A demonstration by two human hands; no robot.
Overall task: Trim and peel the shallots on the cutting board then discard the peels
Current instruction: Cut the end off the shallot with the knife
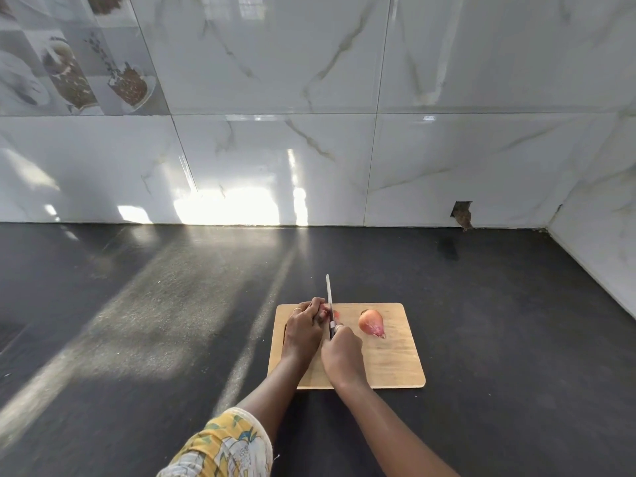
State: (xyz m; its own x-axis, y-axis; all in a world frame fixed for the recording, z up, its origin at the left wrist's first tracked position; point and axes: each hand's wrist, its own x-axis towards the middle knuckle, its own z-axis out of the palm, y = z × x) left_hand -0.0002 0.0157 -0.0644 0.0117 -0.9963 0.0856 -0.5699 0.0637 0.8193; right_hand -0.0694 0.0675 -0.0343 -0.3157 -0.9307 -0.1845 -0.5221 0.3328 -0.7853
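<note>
1. Sleeve, patterned yellow, covers the left arm at the near edge. Both forearms reach forward and converge over the board.
2. Right hand: fingers curled round the handle of the knife. The blade points away, edge down, with its tip past the board's far edge.
3. Left hand: fingers curled over the first shallot, pinning it to the board's far-left part, against the blade. Only a pink sliver shows beside the blade, so which end is under the edge cannot be told.
4. Handling, judged: the shallot is light, firm and rounded, so it is prone to roll. Its skin is dry, papery and slick. It is best held across the body, fingertips tucked back from the blade, with the end left exposed for trimming.
5. Second shallot: lies free on the board's far-right part, unpeeled, its pointed end toward the near side, apart from both hands.
6. Beyond: dark counter, then marble-look wall tiles. No bin for peels is in view.
</note>
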